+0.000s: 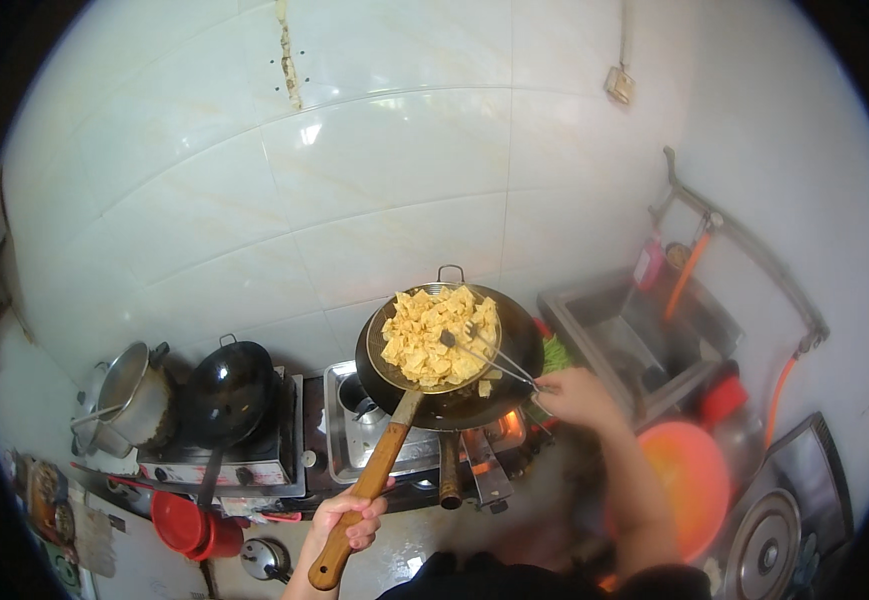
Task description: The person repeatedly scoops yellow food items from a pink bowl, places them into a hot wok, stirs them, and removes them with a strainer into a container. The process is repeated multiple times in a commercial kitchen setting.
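My left hand (pixel 346 519) grips the wooden handle (pixel 380 466) of a large metal skimmer strainer (pixel 374 356), held tilted over a dark wok (pixel 522 330). Yellow, crisp-looking fried food pieces (pixel 434 337) are heaped in its mesh bowl. In my right hand (pixel 577 397) are slim metal tongs (pixel 505 365), their tips apart and touching the top of the heap. A few loose pieces (pixel 485 388) show in the wok beside the strainer rim. The wok's handle (pixel 448 480) points towards me, and much of its inside is hidden by the strainer.
A flame (pixel 511 424) burns under the wok on the gas stove (pixel 419 456). Leftward are a second wok (pixel 230 390) and a metal pot (pixel 125 390). To the right stand a steel sink (pixel 629 337) and an orange-pink basin (pixel 686 487). A tiled wall (pixel 397 150) rises behind.
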`<move>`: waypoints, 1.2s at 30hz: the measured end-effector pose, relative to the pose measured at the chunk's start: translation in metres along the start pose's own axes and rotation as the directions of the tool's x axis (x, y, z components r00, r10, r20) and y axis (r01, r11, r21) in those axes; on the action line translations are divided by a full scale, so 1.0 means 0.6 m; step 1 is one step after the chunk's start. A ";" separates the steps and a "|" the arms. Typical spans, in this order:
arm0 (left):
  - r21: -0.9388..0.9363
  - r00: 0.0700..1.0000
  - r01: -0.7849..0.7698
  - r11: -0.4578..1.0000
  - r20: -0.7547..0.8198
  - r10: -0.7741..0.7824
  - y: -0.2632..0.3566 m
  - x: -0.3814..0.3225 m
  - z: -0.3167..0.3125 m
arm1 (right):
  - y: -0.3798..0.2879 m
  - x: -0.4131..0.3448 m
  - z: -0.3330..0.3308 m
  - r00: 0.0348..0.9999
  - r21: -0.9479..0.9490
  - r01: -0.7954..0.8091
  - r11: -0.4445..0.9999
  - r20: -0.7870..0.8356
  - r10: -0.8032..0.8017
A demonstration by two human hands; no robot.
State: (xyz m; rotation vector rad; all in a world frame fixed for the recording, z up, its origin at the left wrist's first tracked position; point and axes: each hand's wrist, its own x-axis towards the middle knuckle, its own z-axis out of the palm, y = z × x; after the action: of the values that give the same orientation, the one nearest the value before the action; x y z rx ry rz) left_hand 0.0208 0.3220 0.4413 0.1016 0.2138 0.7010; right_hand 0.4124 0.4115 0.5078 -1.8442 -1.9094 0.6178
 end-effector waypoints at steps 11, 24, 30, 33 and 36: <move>-0.054 0.998 -0.050 0.997 0.021 0.051 0.024 -0.007 0.033 | 0.057 -0.023 -0.017 0.972 -0.018 -0.055 0.998 -0.228 0.050; -0.032 0.992 -0.089 0.996 0.082 0.091 0.024 -0.015 0.058 | 0.106 0.032 0.057 0.979 -0.616 0.137 0.776 0.203 -0.012; -0.031 0.994 -0.088 0.996 0.067 0.090 0.023 -0.022 0.050 | 0.106 0.025 0.011 0.992 -0.465 0.126 0.876 0.062 -0.110; -0.026 0.996 -0.079 0.997 0.029 0.080 0.023 -0.025 0.049 | 0.075 0.024 -0.019 0.964 -0.282 0.170 0.944 -0.152 -0.219; -0.040 0.999 -0.051 0.998 0.011 0.051 0.025 -0.019 0.048 | 0.025 0.035 -0.024 0.966 -0.271 0.188 0.944 -0.123 -0.227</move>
State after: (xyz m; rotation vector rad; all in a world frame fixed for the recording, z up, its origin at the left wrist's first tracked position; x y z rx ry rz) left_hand 0.0097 0.3252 0.4737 0.0732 0.1862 0.7551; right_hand 0.4323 0.4336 0.5103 -1.7460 -2.1231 0.1599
